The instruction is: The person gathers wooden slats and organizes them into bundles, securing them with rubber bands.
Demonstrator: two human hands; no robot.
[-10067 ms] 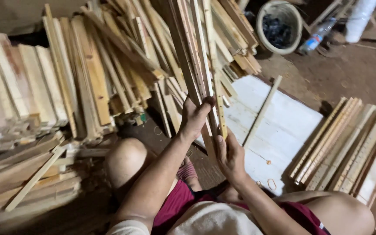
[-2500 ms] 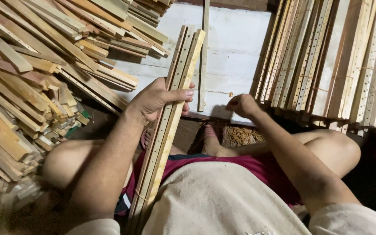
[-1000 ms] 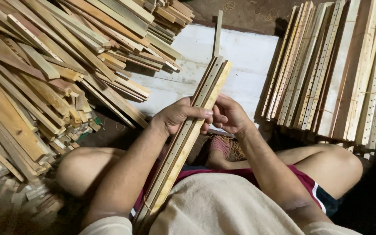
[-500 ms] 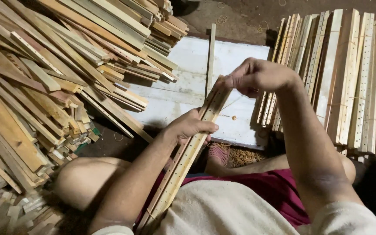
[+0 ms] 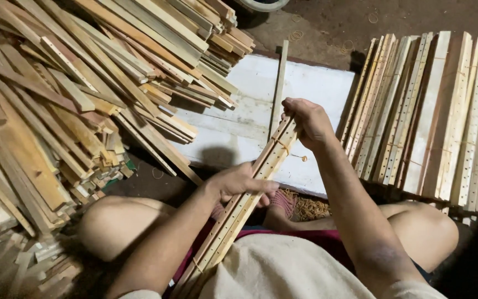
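Head view looks down on a seated person with a bundle of thin wooden slats (image 5: 250, 188) slanting up from the lap toward a white board (image 5: 239, 119) on the floor. The slats have rows of small holes along them. One rubber band (image 5: 281, 145) already circles the bundle near its far end, and another seems to sit low down near the lap, so the tying looks well along; whether more bands are wanted I cannot tell.

The left hand (image 5: 242, 182) is wrapped around the middle of the bundle, fingers closed over the top and clamped on the slats. The right hand (image 5: 307, 119) grips the far tip, fingers curled tight over the ends, pressing them together just above the band.

A big loose heap of plain slats (image 5: 84, 94) lies to the left, and a row of drilled slats (image 5: 432, 111) stands to the right. A single slat (image 5: 278, 83) rests on the board, and a pile of rubber bands (image 5: 308, 207) sits between the knees.
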